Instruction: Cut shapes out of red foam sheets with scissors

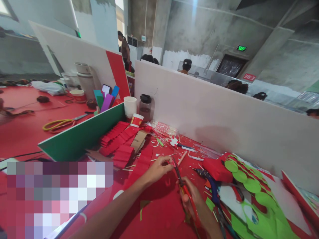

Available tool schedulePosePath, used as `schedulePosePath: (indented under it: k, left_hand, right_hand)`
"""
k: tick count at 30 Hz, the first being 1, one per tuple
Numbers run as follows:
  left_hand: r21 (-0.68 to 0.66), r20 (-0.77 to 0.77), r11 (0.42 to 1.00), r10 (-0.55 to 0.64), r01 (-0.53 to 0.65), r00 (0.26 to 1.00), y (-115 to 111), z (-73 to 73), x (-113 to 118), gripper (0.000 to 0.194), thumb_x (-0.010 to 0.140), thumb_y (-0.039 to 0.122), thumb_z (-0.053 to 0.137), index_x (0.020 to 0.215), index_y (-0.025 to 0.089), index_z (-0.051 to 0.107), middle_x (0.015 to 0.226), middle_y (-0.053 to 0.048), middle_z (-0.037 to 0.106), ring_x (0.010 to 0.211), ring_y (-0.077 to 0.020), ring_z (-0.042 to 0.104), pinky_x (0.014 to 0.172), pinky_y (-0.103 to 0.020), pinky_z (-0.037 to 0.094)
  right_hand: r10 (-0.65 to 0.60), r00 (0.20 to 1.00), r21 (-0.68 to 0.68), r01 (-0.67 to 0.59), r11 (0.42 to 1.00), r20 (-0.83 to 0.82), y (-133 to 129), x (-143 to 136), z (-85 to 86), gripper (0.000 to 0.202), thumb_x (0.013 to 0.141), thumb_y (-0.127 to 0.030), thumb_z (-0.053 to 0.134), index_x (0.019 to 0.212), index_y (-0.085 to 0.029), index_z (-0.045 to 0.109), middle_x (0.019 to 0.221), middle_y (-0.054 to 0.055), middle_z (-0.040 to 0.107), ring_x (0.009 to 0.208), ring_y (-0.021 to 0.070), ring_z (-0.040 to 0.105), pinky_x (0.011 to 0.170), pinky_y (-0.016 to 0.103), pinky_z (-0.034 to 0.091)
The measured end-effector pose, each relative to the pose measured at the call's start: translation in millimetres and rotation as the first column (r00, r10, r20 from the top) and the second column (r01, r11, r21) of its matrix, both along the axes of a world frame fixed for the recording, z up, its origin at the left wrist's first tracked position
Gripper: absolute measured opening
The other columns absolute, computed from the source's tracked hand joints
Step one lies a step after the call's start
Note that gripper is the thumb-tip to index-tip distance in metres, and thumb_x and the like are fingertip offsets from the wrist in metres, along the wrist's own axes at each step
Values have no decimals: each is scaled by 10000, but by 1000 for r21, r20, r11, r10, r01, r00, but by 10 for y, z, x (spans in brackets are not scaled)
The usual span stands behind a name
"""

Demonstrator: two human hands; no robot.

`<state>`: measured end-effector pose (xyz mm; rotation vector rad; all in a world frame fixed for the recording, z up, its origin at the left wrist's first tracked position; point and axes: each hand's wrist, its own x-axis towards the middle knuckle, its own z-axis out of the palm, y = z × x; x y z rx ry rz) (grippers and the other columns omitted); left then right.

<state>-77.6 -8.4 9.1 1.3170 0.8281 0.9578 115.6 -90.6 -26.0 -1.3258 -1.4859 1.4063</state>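
My right hand is closed around the red handles of a pair of scissors, whose blades point up and away from me. Close to the blade tips, my left hand has its thumb and forefinger pinched together. Whatever sits in that pinch is too small to make out; a bit of red and white shows by the fingertips. Beneath both hands lies red sheet material. Just beyond them, a pale pink stick rests on the red tabletop.
Folded red strips lie at left beside a green divider. A paper cup and a dark-lidded bottle stand by the white board. At right are a blue glue gun and green cut-outs. People are beyond.
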Motion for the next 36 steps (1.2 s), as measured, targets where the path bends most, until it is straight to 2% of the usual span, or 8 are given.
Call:
schedulePosePath:
  k: [8,12,16,21,26,29,36]
  left_hand:
    - [-6,7,1000,-11,11,1000,9,-5,-2,145,678,289,605,619,178,533,565,28,506,539,-116,480,533,-224,351]
    - [-3,12,1000,-12,12,1000,11,-5,-2,149,692,291,609,627,174,541,562,29,505,539,-114,475,542,-225,355]
    - [12,18,1000,-16,16,1000,18,-15,-4,163,696,296,620,626,175,536,569,36,496,549,-109,466,558,-226,351]
    - [23,14,1000,-16,16,1000,13,-29,-7,194,733,330,628,649,175,547,573,36,502,561,-115,467,579,-237,342]
    - [38,7,999,-22,22,1000,16,-29,-3,230,767,366,609,644,180,550,569,35,499,570,-118,460,588,-243,339]
    - [44,1,999,-22,22,1000,19,-34,-2,264,787,393,616,648,176,556,580,32,507,580,-118,466,594,-242,341]
    - [32,10,998,-47,47,999,4,-45,9,346,779,461,678,638,166,565,572,24,508,567,-114,469,568,-238,340]
  right_hand:
    - [8,1000,38,-7,999,-7,33,73,-137,759,647,-838,667,1061,-205,616,630,-57,492,491,95,373,455,195,314]
    - [-40,998,75,36,997,55,4,43,-69,595,768,-741,630,1044,-213,617,675,-19,579,531,121,474,478,199,369]
    - [-66,994,148,53,988,83,16,19,-14,564,737,-729,660,975,-217,654,702,13,610,586,158,536,483,209,400]
    - [-114,993,177,106,979,36,-1,-9,-22,629,723,-781,651,978,-206,682,651,-12,558,532,131,476,463,201,371]
    - [-119,990,3,119,993,-69,-58,-47,-38,751,688,-852,635,1069,-205,635,604,-76,457,453,73,357,422,170,299]
    - [-126,984,-58,119,991,-127,-65,-64,-65,794,663,-874,633,1101,-214,586,602,-94,446,396,49,306,365,159,280]
    - [-85,987,-25,82,996,-134,-78,-91,-28,839,639,-917,595,1114,-228,535,581,-113,413,367,41,310,331,145,288]
